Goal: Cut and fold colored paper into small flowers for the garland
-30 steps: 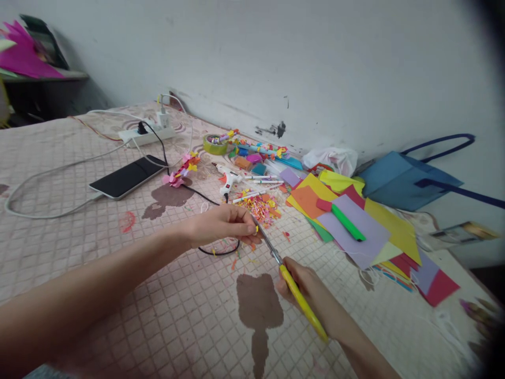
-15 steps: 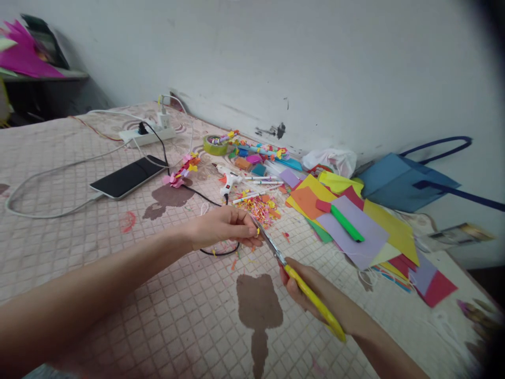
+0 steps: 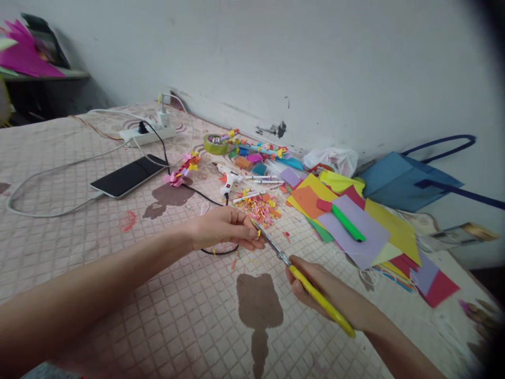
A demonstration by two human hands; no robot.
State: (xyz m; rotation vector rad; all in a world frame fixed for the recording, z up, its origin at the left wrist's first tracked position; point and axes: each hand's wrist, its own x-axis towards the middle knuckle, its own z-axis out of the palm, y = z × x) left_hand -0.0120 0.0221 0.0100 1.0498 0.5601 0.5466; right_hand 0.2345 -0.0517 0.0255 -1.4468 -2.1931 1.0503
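Observation:
Pinched between the fingertips of my left hand [image 3: 226, 230] is a small yellow paper piece [image 3: 259, 233], partly hidden by the fingers. My right hand [image 3: 315, 284] grips yellow-handled scissors [image 3: 321, 300], their metal blades pointing up and left to the yellow piece. The blade tips are at my left fingertips; whether they touch the paper I cannot tell. Just beyond my left hand lies a heap of tiny colourful paper scraps [image 3: 262, 209]. A white glue gun [image 3: 229, 179] rests behind it, its black cord running under my left wrist.
Coloured sheets [image 3: 355, 226] with a green cutter-like tool [image 3: 347, 223] lie to the right, near a blue bag [image 3: 406, 181]. At left are a phone [image 3: 128, 176] and a white power strip [image 3: 148, 134] with looping cables. A tape roll [image 3: 215, 145] and decorated sticks [image 3: 260, 149] stand near the wall.
My right hand and the scissors have shifted slightly right and up. My left hand stays almost in place, still pinching the yellow piece.

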